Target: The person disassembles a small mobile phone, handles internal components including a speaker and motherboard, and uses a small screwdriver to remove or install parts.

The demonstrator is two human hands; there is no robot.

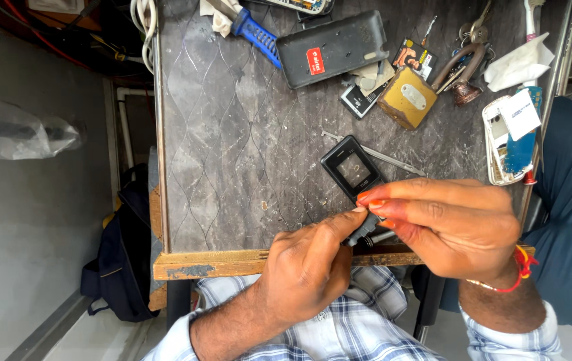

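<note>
Head view shows our right hand (456, 230) and left hand (309, 267) pinched shut on a black phone front cover (356, 175), held just above the near edge of the dark table (232, 167). Beyond it lie thin tweezers (379, 155), a brass padlock (408, 97) and a dark phone case (333, 47).

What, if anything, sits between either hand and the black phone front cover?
Nothing visible. The right hand and left hand both already grip the black phone front cover at its lower end, above the table edge.
</note>
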